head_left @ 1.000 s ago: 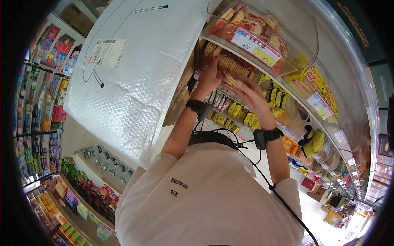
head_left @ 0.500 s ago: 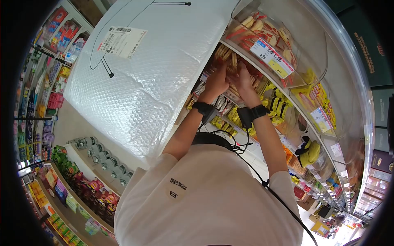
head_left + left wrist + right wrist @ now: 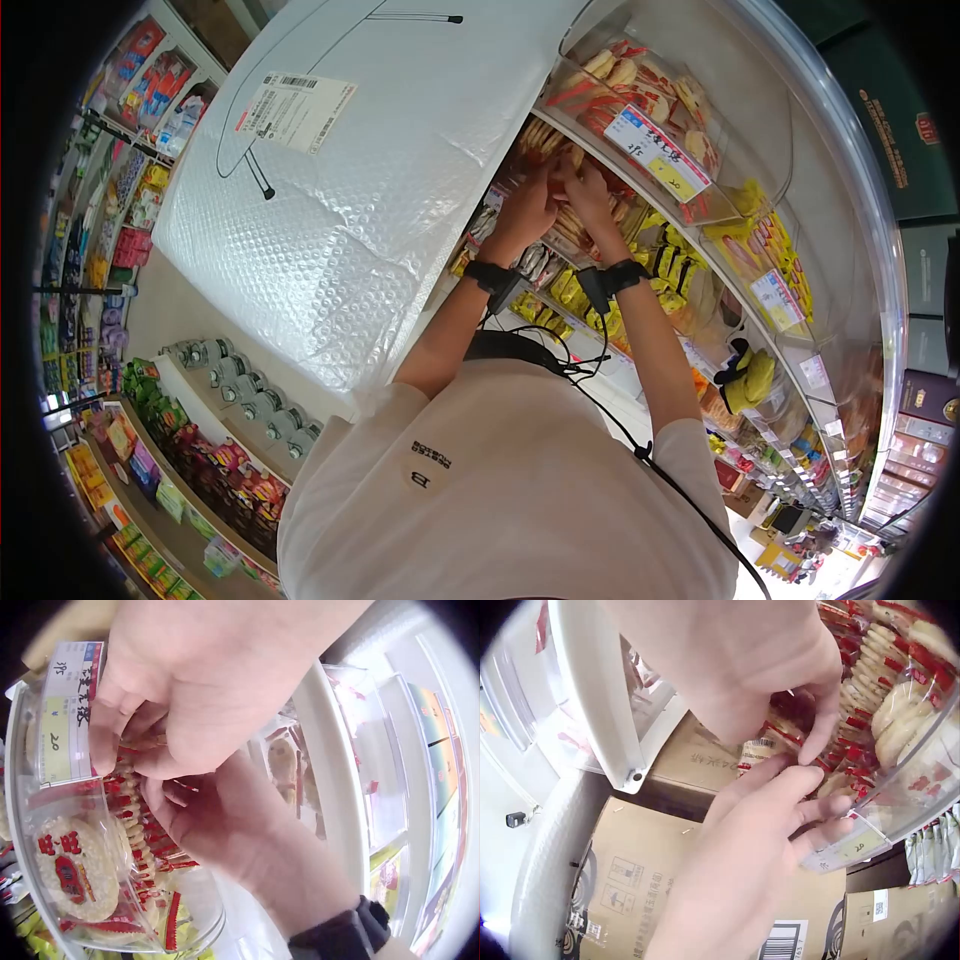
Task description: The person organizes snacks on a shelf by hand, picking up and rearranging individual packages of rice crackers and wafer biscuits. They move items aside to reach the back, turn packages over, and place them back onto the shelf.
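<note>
Head view: my left hand (image 3: 523, 215) and my right hand (image 3: 590, 200) are close together at the crackers (image 3: 900, 724).
The big bubble wrap (image 3: 300, 220) is on my left side, and cartons (image 3: 630, 862) stand near the clear bin (image 3: 922, 746), which has the wrapped crackers in rows. My left fingers are half bent at the bin edge; if they grip something, I cannot tell. My right fingers are curled, nearly closed, around one small packet (image 3: 761, 754). The price card (image 3: 859, 846) is just by my left fingertips.
</note>
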Demonstrator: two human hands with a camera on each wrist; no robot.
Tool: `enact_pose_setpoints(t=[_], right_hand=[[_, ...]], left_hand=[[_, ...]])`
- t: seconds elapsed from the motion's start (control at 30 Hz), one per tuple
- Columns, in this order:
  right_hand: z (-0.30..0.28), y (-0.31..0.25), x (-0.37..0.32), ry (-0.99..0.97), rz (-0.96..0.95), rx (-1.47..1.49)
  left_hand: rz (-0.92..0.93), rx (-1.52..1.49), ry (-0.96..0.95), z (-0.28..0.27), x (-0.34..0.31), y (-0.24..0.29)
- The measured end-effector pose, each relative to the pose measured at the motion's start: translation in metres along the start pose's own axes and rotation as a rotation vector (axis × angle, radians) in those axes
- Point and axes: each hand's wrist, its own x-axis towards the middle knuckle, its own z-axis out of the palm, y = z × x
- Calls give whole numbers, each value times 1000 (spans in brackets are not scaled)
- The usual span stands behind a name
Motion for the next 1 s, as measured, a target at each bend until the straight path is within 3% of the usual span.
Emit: enact_pose_setpoints(t=[0.07,0.17,0.27,0.33,0.47,0.53,0.57,0.67,0.77,0.8,0.87,0.9,0.97,1.0], right_hand=[[3,-7,-1,53,-75,-5],[5,-25,-4,53,-14,-191],[13,12,12,97,-112,20],[9,5,5,115,-171,-150],[-2,16,11,64,-281,-239],[-2,15,10,84,-273,-251],[-3,15,9,95,-269,-258],[-13,-16,-18,-112,-33,-227],[-24,-22,-56,99,-708,-432],[-33,-31,-71,-60,-609,-367],[-51,-77,-112,-327,-468,-229],[-60,-111,-134,-438,-432,-158],[-75,-164,-167,-394,-658,-224],[-83,-186,-177,-315,-668,-271]], left_hand=[[24,-2,5,1,-1,-5],[60,71,23,-1,-6,-6],[22,79,35,-7,-10,1],[-75,83,38,-9,-10,7],[26,107,-48,-7,-5,4],[165,137,-62,1,1,4],[140,150,-70,5,4,3],[134,213,-87,20,8,-8],[247,277,-75,31,14,-18],[246,270,-45,29,8,-12],[477,272,135,38,9,-35],[340,276,40,34,12,-29],[55,286,-152,23,11,-5],[9,241,-191,23,12,-3]])
